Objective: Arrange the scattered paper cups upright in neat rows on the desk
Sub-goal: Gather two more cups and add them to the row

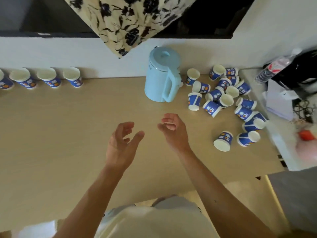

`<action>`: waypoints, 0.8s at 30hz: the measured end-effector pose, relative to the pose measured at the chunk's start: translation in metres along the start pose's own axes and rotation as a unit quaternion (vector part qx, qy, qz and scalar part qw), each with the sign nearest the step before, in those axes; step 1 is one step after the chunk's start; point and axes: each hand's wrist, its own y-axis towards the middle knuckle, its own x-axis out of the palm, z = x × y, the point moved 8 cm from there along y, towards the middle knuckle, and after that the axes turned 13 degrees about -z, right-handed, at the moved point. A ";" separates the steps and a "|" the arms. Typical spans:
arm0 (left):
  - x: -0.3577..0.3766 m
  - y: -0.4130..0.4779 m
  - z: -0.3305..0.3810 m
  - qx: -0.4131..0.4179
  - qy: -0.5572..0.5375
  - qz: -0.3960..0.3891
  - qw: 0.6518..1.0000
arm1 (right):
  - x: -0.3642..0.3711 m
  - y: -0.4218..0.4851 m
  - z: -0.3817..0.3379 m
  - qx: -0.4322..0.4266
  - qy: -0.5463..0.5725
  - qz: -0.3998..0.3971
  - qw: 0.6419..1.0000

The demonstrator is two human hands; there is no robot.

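Observation:
Several blue-and-white paper cups stand upright in a row point(47, 77) along the wall at the desk's far left. A scattered heap of the same cups point(228, 98) lies at the right, most on their sides, one upside down point(194, 101). Two more cups point(223, 141) lie tipped nearer the front right. My left hand point(121, 145) and my right hand point(173, 130) hover over the middle of the desk point(68, 134), fingers loosely curled, holding nothing.
A light blue kettle point(162, 74) stands between the row and the heap. A white side surface at the right carries a plastic bottle point(276, 66), a black appliance point(301, 71), papers and cables. A patterned cloth point(130, 21) hangs above the desk.

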 end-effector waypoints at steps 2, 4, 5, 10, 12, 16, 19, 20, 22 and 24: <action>0.033 -0.001 0.008 -0.007 -0.004 -0.002 1.000 | -0.039 0.002 0.015 0.012 0.002 0.000 1.000; 0.071 0.001 0.017 -0.011 0.001 -0.010 1.000 | -0.084 0.004 0.027 0.024 0.002 0.006 1.000; 0.090 0.002 0.022 -0.014 0.001 -0.013 1.000 | -0.107 0.005 0.033 0.033 -0.003 0.010 0.999; 0.161 0.007 0.048 -0.023 0.011 -0.030 0.999 | -0.209 0.007 0.058 0.071 -0.055 0.031 0.995; 0.181 0.012 0.055 -0.021 0.010 -0.041 0.999 | -0.239 0.011 0.069 0.076 -0.097 0.021 0.992; 0.210 0.020 0.062 -0.022 0.012 -0.052 0.998 | -0.268 0.020 0.089 0.064 -0.251 -0.054 0.964; 0.223 0.023 0.063 -0.030 0.001 -0.058 0.998 | -0.263 0.025 0.095 -0.002 -0.431 -0.170 0.886; 0.226 0.023 0.063 -0.032 0.001 -0.058 0.998 | -0.259 0.025 0.099 -0.017 -0.500 -0.221 0.837; 0.232 0.023 0.063 -0.036 -0.002 -0.055 0.998 | -0.250 0.024 0.112 -0.036 -0.601 -0.302 0.739; 0.235 0.022 0.063 -0.042 -0.007 -0.052 0.998 | -0.243 0.022 0.122 -0.051 -0.654 -0.341 0.674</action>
